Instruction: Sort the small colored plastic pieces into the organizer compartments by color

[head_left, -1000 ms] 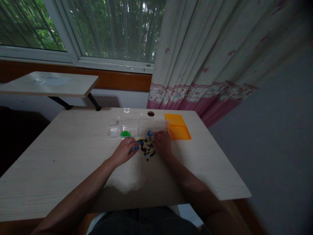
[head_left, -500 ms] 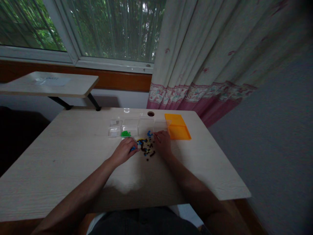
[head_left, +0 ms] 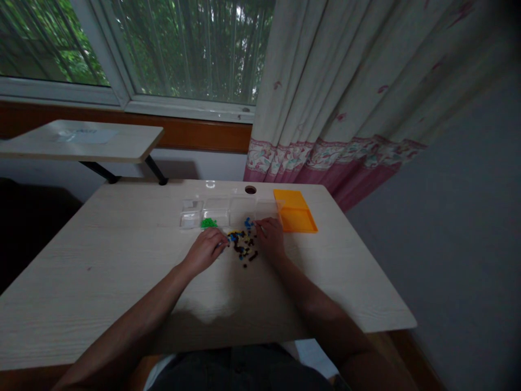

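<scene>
A loose pile of tiny building bricks (head_left: pixel 243 247), black, blue and yellow, lies on the table between my hands. My left hand (head_left: pixel 207 248) rests at the pile's left edge, fingers drawn together; whatever is in them is too small to make out. On the pile's right side my right hand (head_left: pixel 271 237) has its fingertips pinched near some blue bricks (head_left: pixel 248 222) at the clear compartment tray (head_left: pixel 217 203). Whether that pinch holds a piece is hidden. Several green bricks (head_left: pixel 209 222) sit in a front compartment of the tray.
An orange open case (head_left: pixel 297 212) stands right of the tray, close to my right hand. Behind the tray is a round cable hole (head_left: pixel 251 189) in the table (head_left: pixel 134 260). A raised shelf (head_left: pixel 134 142) overhangs the back left. A curtain (head_left: pixel 301 125) hangs behind.
The blue piece seen at my left fingertips no longer shows there, and those fingers have shifted slightly left. My right hand has hardly moved.
</scene>
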The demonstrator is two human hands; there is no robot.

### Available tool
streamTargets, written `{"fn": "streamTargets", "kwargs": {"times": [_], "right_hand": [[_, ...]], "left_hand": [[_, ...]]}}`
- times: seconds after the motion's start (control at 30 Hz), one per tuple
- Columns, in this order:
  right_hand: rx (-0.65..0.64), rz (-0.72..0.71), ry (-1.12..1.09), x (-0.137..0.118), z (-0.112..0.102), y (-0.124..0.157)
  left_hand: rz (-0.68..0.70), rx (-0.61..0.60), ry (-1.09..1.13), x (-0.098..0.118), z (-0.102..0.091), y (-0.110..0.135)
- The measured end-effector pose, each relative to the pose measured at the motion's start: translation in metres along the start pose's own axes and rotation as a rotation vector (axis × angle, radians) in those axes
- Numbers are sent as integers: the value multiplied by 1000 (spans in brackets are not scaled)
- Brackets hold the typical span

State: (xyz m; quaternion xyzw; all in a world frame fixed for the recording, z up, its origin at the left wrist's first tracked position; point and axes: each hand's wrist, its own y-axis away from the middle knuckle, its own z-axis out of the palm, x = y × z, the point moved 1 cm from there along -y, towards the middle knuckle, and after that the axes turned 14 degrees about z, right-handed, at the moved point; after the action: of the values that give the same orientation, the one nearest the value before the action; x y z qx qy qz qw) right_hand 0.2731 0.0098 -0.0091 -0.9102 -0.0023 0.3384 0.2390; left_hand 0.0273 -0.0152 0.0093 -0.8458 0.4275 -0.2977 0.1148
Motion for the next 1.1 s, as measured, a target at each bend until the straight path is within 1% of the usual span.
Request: {"fn": "streamTargets", "kwargs": {"times": [0.1,0.23,0.33,0.4,0.5,0.57,0.97,1.1], "right_hand": [[-8,-5,-2,-1,-1,0],[-3,-3,-14,-2,-2,-1],[-2,-4,-31,-2,-1,-1],[-1,-6,-33,-2,-1,0],[5,-9,-23,-2,0,0],[12,-12,-22,-2,0,0],[9,-29,-27,-4,0,1],[1,-59,-23,-8,-4,1]], "left_hand": [[11,8,-11,-3,-3,0],[6,-1,-74,-4,-15,0],[6,-79,-167,-1,-24,0],[11,-136,-209,1,-26,0],[4,-186,-215,2,-25,0],[-2,-198,-200,1,-22,0],[30,-165,-180,0,-14,1],[32,-154,-184,0,-11,0]]}}
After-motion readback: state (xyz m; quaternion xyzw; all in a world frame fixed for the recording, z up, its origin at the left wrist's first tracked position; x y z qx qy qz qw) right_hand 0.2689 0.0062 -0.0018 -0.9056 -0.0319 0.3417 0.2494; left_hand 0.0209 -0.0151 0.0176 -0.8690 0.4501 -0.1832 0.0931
